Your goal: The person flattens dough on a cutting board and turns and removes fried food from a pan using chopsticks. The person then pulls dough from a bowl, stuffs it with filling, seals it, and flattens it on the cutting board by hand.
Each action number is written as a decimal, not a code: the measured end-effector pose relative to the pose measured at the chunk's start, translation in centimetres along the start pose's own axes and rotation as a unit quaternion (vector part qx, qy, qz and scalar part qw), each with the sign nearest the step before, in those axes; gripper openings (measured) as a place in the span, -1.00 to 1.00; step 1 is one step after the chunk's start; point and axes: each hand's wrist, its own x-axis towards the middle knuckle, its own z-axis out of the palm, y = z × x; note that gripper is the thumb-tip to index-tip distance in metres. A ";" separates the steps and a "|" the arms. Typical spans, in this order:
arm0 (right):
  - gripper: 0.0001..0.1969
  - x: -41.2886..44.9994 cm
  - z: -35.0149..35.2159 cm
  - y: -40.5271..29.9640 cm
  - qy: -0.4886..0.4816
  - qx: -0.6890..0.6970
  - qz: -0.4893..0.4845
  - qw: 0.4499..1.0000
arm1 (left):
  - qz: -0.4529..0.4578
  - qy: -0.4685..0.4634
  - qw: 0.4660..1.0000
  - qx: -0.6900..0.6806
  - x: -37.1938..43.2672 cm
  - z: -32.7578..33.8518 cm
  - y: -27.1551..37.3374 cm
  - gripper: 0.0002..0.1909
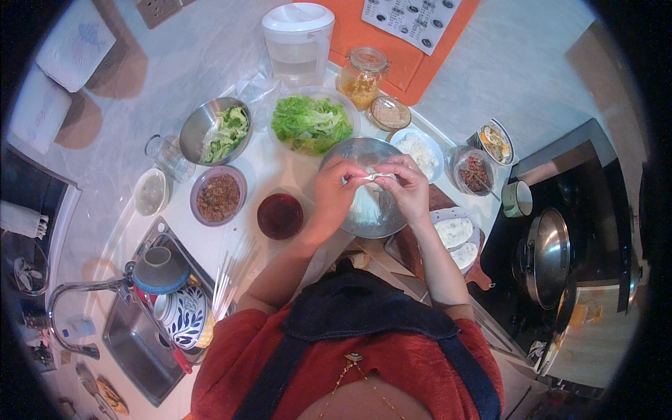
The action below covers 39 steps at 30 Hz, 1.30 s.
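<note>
My left hand and my right hand meet over a large stainless steel mixing bowl. Between both sets of fingertips they pinch a small piece of white dough. White flour or dough lies in the bowl below. To the right, two flat white dough pieces rest on a pale plate, which stands on a brown wooden board. A white bowl of flour-like white stuff sits just beyond my right hand.
Behind stand a plate of lettuce, a steel bowl of cut greens, and a clip-top glass jar. Brown filling and a dark red bowl are on the left. The sink lies lower left; a lidded pan is on the stove at right.
</note>
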 end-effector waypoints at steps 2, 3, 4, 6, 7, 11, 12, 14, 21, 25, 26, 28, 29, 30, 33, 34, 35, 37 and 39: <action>-0.82 -0.1 0.1 0.1 0.006 0.015 0.017 1.000 | 0.010 -0.016 1.000 0.001 0.0 0.1 -0.2 -0.83; -0.84 -0.1 0.3 -0.2 0.027 0.013 0.016 0.999 | -0.033 0.000 0.992 -0.118 0.0 0.5 -0.1 -0.76; -0.86 -0.1 0.4 -0.3 0.048 0.011 0.016 0.999 | -0.075 0.016 0.969 -0.235 0.0 0.8 0.0 -0.69; -0.87 -0.1 0.5 -0.4 0.059 0.003 0.011 0.998 | -0.065 -0.045 0.976 -0.203 -0.3 0.0 -0.6 -0.64; -0.88 0.0 0.5 -0.4 0.070 -0.005 0.005 0.998 | -0.054 -0.105 0.978 -0.170 -0.4 -0.2 -1.0 -0.59; -0.89 0.3 0.8 -0.6 0.094 -0.004 0.058 0.994 | -0.036 -0.089 0.981 -0.169 -0.7 0.8 -2.2 -0.61; -0.88 0.5 0.8 -0.5 0.082 -0.008 0.054 0.995 | -0.129 -0.107 0.959 -0.229 -0.7 1.1 -2.2 -0.65; -0.86 0.8 0.7 -0.4 0.070 -0.013 0.049 0.996 | -0.219 -0.124 0.924 -0.287 -0.9 1.5 -2.9 -0.68; -0.72 0.5 0.8 -1.6 0.083 0.210 0.114 0.967 | -0.297 -0.054 0.699 -0.648 -1.1 1.3 -4.1 -0.58; -0.58 -0.7 1.5 -0.8 0.082 -0.023 -0.030 0.996 | -0.267 -0.067 0.617 -0.738 -1.1 1.2 -4.4 -0.52; -0.51 -1.0 2.1 -1.1 0.096 -0.040 -0.042 0.994 | -0.266 -0.066 0.617 -0.737 -1.3 1.1 -4.6 -0.52; -0.55 -1.1 3.0 -1.9 0.114 -0.093 -0.073 0.986 | -0.250 -0.057 0.591 -0.764 -1.4 1.2 -4.8 -0.56; -0.58 -1.1 3.4 -2.2 0.130 -0.145 -0.105 0.975 | -0.251 -0.058 0.591 -0.764 -1.5 1.3 -4.9 -0.56; -0.57 -1.0 3.8 -2.5 0.143 -0.183 -0.139 0.963 | -0.241 -0.061 0.583 -0.773 -1.5 1.4 -5.0 -0.58; -0.60 -1.2 5.2 -2.4 0.176 -0.166 -0.084 0.967 | -0.236 -0.051 0.588 -0.772 -1.7 1.3 -4.9 -0.61; -0.60 -1.1 5.2 -2.5 0.176 -0.166 -0.084 0.967 | -0.241 -0.038 0.601 -0.761 -1.8 1.3 -4.8 -0.63; -0.65 -0.9 5.2 -2.7 0.159 -0.132 -0.021 0.978 | -0.241 -0.038 0.600 -0.762 -1.9 1.2 -4.8 -0.63; -0.70 -0.8 5.2 -2.9 0.141 -0.098 0.041 0.984 | -0.244 -0.018 0.547 -0.800 -2.0 1.1 -5.0 -0.64; -0.80 -0.9 5.2 -2.9 0.142 -0.116 -0.008 0.983 | -0.235 -0.024 0.558 -0.796 -2.1 1.1 -5.0 -0.64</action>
